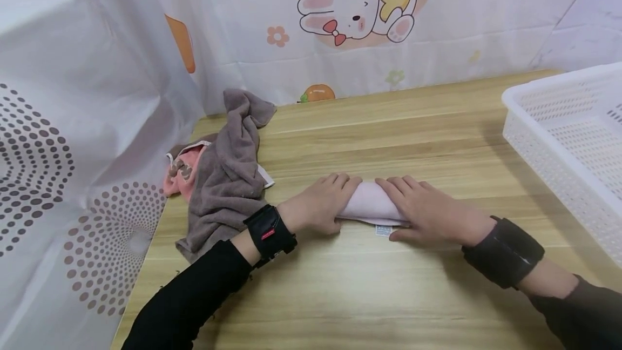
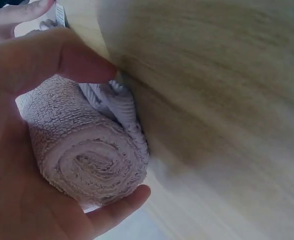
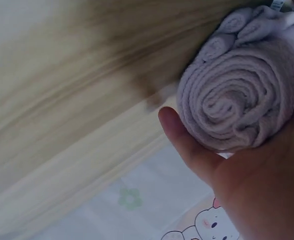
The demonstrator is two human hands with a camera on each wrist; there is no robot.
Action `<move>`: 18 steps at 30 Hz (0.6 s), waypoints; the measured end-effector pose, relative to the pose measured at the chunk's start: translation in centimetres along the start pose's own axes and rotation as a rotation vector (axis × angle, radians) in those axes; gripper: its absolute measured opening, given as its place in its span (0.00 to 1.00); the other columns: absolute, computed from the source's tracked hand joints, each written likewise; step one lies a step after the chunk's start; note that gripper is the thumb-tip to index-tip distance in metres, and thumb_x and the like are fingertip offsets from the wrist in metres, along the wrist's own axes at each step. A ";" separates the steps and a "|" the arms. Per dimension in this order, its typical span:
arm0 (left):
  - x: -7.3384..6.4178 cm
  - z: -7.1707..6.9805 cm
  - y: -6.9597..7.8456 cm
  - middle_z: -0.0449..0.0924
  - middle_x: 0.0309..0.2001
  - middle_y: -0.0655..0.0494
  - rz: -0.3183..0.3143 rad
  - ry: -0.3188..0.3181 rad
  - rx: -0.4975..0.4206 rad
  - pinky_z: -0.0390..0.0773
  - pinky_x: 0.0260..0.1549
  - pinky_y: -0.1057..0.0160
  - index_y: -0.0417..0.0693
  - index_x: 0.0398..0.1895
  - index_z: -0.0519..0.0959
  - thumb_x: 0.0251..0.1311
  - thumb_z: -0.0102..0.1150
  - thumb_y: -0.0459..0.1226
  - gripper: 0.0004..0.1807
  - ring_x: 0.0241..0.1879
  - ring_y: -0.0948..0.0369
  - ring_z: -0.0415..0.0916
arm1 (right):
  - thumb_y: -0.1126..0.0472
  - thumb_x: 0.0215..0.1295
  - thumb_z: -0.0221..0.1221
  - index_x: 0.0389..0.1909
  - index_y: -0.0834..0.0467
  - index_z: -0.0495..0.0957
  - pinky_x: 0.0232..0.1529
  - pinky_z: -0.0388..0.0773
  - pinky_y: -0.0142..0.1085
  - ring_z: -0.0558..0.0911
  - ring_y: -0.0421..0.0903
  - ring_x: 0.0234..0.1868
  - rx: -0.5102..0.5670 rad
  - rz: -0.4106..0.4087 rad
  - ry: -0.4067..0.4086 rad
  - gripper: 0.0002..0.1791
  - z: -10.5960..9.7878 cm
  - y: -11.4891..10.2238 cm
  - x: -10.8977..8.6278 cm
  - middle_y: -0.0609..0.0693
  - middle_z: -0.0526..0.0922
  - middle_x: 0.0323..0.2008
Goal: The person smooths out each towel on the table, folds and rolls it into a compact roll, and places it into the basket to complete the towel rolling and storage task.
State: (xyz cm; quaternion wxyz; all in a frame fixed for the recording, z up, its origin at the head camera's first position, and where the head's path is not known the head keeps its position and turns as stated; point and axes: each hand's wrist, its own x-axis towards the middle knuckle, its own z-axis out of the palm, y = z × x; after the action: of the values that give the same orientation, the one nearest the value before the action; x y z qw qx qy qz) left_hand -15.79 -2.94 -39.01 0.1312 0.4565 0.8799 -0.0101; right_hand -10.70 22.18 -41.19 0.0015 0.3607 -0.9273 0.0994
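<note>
Smooth and wood-grained, the desk point(image 1: 364, 296) carried, well in from its left and back edges, a pale-pink towel point(image 1: 371, 204), fuzzy, rolled into a spiral-ended cylinder. I saw left hand point(image 1: 318, 204) and right hand point(image 1: 430, 209) each grasping an end. Crumpled grey-brown cloth point(image 1: 228, 177) sprawled along the left edge; rightward stood a perforated white plastic basket point(image 1: 549, 158).
</note>
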 end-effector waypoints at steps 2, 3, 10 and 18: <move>0.1 -0.2 0.0 0.65 0.63 0.48 -0.001 -0.004 0.002 0.69 0.63 0.56 0.45 0.74 0.51 0.49 0.70 0.41 0.51 0.61 0.55 0.65 | 0.42 0.52 0.71 0.71 0.66 0.55 0.48 0.77 0.55 0.73 0.57 0.58 -0.002 -0.009 -0.003 0.55 -0.1 0.3 0.1 0.61 0.71 0.61; 0.2 -0.3 0.0 0.65 0.63 0.48 0.000 -0.005 -0.002 0.69 0.62 0.56 0.45 0.74 0.52 0.49 0.70 0.41 0.51 0.60 0.55 0.65 | 0.44 0.52 0.72 0.71 0.66 0.56 0.47 0.78 0.55 0.73 0.57 0.57 -0.003 -0.017 -0.002 0.54 -0.2 0.4 0.1 0.61 0.71 0.60; 0.4 -0.9 -0.6 0.67 0.61 0.51 -0.005 -0.019 -0.053 0.69 0.62 0.56 0.49 0.72 0.55 0.45 0.73 0.41 0.51 0.59 0.57 0.66 | 0.60 0.47 0.73 0.67 0.66 0.58 0.38 0.79 0.50 0.75 0.56 0.51 0.021 -0.075 0.017 0.48 -0.8 1.0 0.5 0.60 0.74 0.55; 1.3 -0.4 -0.3 0.75 0.52 0.52 -0.014 0.050 -0.051 0.75 0.53 0.59 0.47 0.62 0.63 0.43 0.77 0.44 0.43 0.50 0.58 0.73 | 0.64 0.41 0.72 0.64 0.64 0.62 0.38 0.79 0.49 0.76 0.53 0.45 0.044 -0.017 0.005 0.46 -1.3 0.7 0.4 0.58 0.76 0.48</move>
State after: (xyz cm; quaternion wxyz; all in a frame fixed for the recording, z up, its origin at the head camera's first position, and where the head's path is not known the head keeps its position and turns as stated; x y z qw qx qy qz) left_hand -16.87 -2.05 -38.94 0.1208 0.4471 0.8860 0.0230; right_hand -11.51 22.67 -40.00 -0.0034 0.3685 -0.9218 0.1207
